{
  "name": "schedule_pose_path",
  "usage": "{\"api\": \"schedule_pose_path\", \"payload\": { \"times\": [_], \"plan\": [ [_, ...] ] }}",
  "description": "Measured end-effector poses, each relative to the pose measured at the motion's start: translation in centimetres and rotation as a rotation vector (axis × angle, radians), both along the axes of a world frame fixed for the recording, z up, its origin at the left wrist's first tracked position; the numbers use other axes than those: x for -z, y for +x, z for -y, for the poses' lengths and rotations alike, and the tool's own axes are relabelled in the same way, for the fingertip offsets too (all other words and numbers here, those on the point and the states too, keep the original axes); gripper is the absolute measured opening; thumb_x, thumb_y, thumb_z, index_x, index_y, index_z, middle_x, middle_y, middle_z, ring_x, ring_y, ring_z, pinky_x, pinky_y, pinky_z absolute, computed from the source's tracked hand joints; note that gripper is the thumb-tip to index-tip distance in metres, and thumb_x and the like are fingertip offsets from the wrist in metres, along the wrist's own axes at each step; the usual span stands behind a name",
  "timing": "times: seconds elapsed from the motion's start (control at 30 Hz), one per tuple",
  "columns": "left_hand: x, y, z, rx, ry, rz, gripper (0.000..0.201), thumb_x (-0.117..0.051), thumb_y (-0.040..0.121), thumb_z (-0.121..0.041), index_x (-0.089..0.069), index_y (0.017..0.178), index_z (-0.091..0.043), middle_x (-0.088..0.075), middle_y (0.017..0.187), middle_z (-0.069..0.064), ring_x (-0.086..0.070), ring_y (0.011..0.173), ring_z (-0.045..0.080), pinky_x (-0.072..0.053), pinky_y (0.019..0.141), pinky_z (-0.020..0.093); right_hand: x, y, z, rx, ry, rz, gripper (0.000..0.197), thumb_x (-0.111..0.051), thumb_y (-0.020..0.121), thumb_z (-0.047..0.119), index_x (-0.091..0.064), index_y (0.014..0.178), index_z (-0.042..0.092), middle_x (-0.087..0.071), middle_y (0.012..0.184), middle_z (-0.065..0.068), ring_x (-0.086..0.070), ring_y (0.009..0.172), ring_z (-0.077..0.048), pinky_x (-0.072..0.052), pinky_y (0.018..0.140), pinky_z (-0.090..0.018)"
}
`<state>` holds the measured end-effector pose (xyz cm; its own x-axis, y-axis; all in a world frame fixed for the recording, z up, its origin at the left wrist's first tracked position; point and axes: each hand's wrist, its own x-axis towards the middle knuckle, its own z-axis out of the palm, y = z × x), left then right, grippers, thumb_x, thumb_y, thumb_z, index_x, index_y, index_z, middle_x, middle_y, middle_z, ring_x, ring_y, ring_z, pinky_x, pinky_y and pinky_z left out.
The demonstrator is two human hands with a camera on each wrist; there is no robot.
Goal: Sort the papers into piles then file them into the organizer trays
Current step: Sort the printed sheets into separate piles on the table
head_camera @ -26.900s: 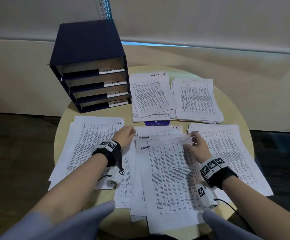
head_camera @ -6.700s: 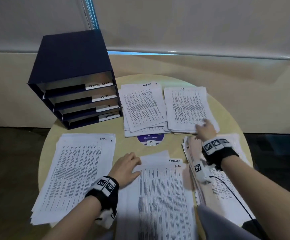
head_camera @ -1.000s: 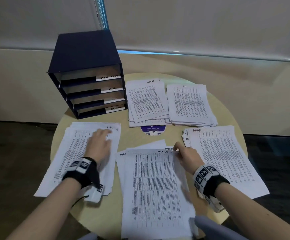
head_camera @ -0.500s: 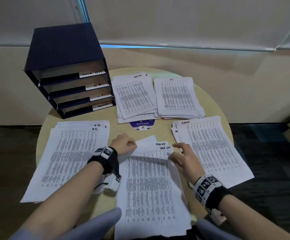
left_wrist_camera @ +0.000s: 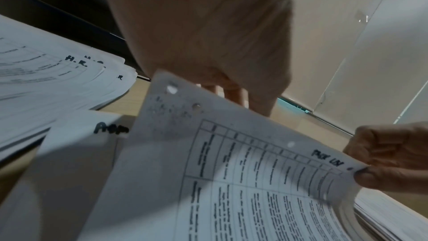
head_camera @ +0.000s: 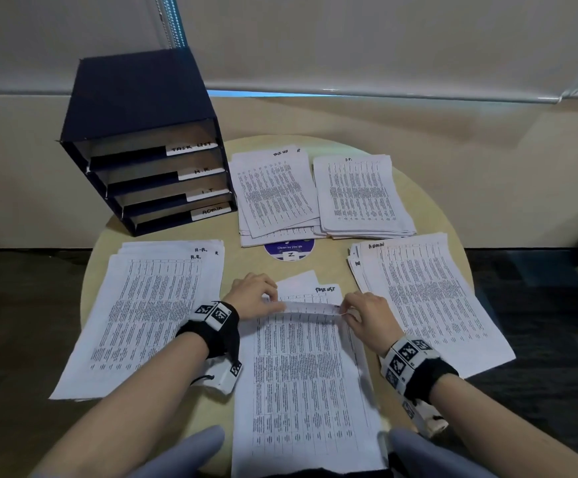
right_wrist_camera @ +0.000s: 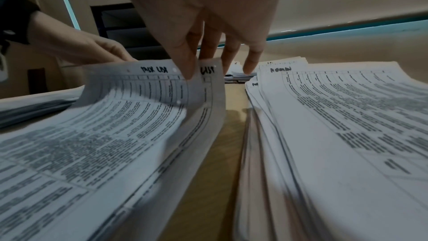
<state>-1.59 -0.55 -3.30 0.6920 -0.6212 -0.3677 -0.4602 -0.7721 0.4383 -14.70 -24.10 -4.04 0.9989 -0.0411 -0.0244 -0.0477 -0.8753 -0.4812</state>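
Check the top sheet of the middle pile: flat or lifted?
Lifted at its far edge. The top sheet curls up off the middle pile, pinched at its corners by the left hand and right hand.

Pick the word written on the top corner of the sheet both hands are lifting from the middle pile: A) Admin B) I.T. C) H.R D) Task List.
D: the lifted sheet, pinched at its top edge by the left hand and right hand, reads "Task List" in the right wrist view.
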Motion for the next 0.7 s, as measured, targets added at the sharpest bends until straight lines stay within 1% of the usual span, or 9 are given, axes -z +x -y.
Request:
{"api": "schedule_pose_path", "payload": {
  "times": [0.1,0.23,0.33,0.4,0.47,0.53,0.57,0.63,0.7],
  "plan": [
    [0.2,0.2,0.4,-0.084,-0.035,0.046,0.034,-0.049,0.096,-0.044,-0.07,0.092,-0.018,-0.057,0.108,-0.002,-0.044,0.108,0.018,-0.031,0.096,0.037,-0.4,-0.1,-0.2,0.006,0.024,0.026,0.011,-0.06,0.085,0.011,-0.059,0.077,0.019,-0.063,0.076,0.006,-0.051,0.07,-0.01,-0.04,0.082,-0.032],
    [-0.2,0.4,0.6,-0.132,-0.097,0.067,0.008,-0.067,0.084,-0.029,-0.062,0.082,-0.023,-0.058,0.085,-0.009,-0.05,0.085,0.013,-0.038,0.089,0.035,-0.4,-0.6,-0.1,-0.013,0.001,0.04,0.012,-0.061,0.085,0.012,-0.055,0.078,0.021,-0.061,0.073,0.007,-0.052,0.07,-0.013,-0.041,0.083,-0.034],
    [-0.8,0.2,0.5,-0.109,-0.14,0.004,0.02,-0.072,0.077,-0.014,-0.058,0.091,-0.017,-0.053,0.071,-0.012,-0.048,0.065,0.006,-0.039,0.067,0.021,-0.4,-0.8,-0.2,-0.009,0.005,0.063,0.012,-0.059,0.086,0.011,-0.054,0.09,0.021,-0.061,0.08,0.009,-0.054,0.077,-0.011,-0.038,0.085,-0.031],
    [-1.2,-0.1,0.4,-0.089,-0.183,0.019,0.014,-0.072,0.078,-0.01,-0.062,0.086,-0.016,-0.054,0.068,-0.011,-0.048,0.062,0.002,-0.039,0.061,0.019,-0.6,-0.8,-0.3,0.01,-0.032,0.108,0.014,-0.063,0.082,0.01,-0.057,0.089,0.02,-0.06,0.084,0.007,-0.051,0.081,-0.013,-0.04,0.083,-0.034],
    [-1.3,-0.7,0.2,-0.046,-0.228,0.025,0.007,-0.074,0.08,-0.015,-0.068,0.079,-0.015,-0.061,0.071,-0.008,-0.052,0.064,0.003,-0.044,0.064,0.019,-0.7,-0.8,-0.5,0.023,-0.088,0.166,0.017,-0.072,0.073,0.009,-0.059,0.078,0.018,-0.058,0.092,-0.001,-0.051,0.087,-0.019,-0.042,0.076,-0.034],
    [-1.5,-1.6,0.0,0.011,-0.233,-0.018,0.005,-0.075,0.081,-0.018,-0.071,0.08,-0.014,-0.066,0.075,-0.006,-0.057,0.07,0.003,-0.047,0.07,0.018,-0.7,-0.8,-0.5,0.024,-0.084,0.185,0.018,-0.075,0.069,0.01,-0.059,0.074,0.018,-0.057,0.108,-0.008,-0.05,0.1,-0.024,-0.04,0.079,-0.036],
    [-1.6,-2.0,-0.1,0.031,-0.231,-0.046,0.006,-0.075,0.081,-0.02,-0.073,0.081,-0.014,-0.066,0.076,-0.007,-0.056,0.07,0.001,-0.046,0.07,0.014,-0.6,-0.7,-0.6,0.01,-0.063,0.164,0.017,-0.073,0.071,0.011,-0.059,0.075,0.018,-0.057,0.112,-0.007,-0.049,0.104,-0.023,-0.039,0.082,-0.037],
    [-1.9,-2.2,-0.6,0.016,-0.243,-0.116,0.011,-0.071,0.085,-0.027,-0.073,0.083,-0.017,-0.066,0.077,-0.01,-0.055,0.071,-0.003,-0.043,0.07,0.01,-0.6,-0.4,-0.7,-0.017,-0.015,0.085,0.011,-0.066,0.079,0.01,-0.059,0.078,0.018,-0.063,0.101,-0.001,-0.053,0.096,-0.019,-0.039,0.089,-0.039],
    [-2.1,-1.3,-1.4,-0.1,-0.313,-0.172,0.014,-0.06,0.093,-0.029,-0.07,0.089,-0.021,-0.068,0.09,-0.006,-0.058,0.081,0.001,-0.046,0.081,0.017,-0.5,-0.4,-0.8,-0.04,0.018,0.033,0.011,-0.061,0.083,0.008,-0.059,0.078,0.019,-0.064,0.082,0.005,-0.054,0.08,-0.016,-0.039,0.09,-0.038]
  ]
}}
